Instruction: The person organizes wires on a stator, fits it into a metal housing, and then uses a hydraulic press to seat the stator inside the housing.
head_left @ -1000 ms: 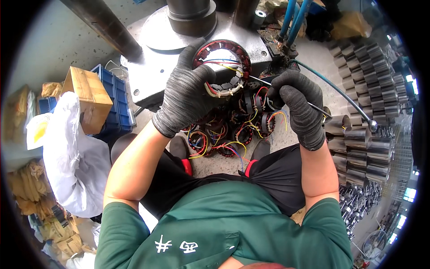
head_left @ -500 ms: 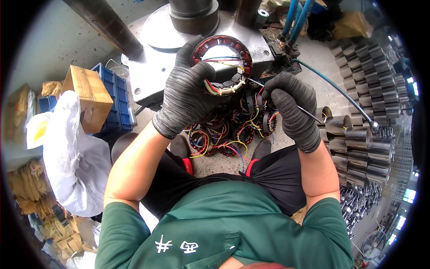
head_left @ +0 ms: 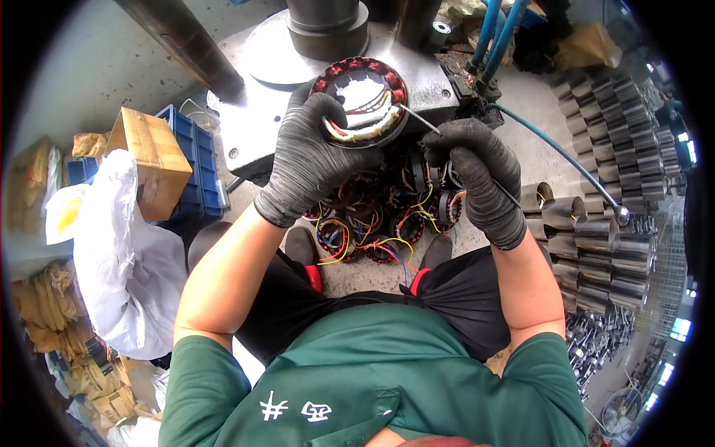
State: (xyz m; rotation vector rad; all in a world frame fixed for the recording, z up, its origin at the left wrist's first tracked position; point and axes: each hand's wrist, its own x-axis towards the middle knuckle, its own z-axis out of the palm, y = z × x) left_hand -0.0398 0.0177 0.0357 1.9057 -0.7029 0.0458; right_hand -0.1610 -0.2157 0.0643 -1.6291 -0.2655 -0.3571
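Observation:
Gripped in my gloved left hand [head_left: 309, 153] is a motor stator [head_left: 400, 86], a ring with dark red copper windings around its inside. White sleeving and a few coloured lead wires run along its near edge. My gloved right hand [head_left: 480, 167] is closed around a thin metal rod [head_left: 421, 118], whose tip meets the stator's near right rim. The rod's other end shows below my fist. On the floor beneath my hands lie several more stators [head_left: 333, 235] with red, yellow and blue wires.
Ahead stands a steel press bed [head_left: 249, 134] with a thick ram [head_left: 328, 30] and columns. At left are a cardboard box [head_left: 153, 160], blue crates [head_left: 207, 164] and a white plastic bag [head_left: 126, 261]. Stacked metal cylinders [head_left: 588, 238] fill the right, near a blue-green hose [head_left: 555, 153].
The stator has tilted in my left hand and shifted slightly left. Its loose wires now lie nearer the close rim. The rod's tip has moved up and left along the rim.

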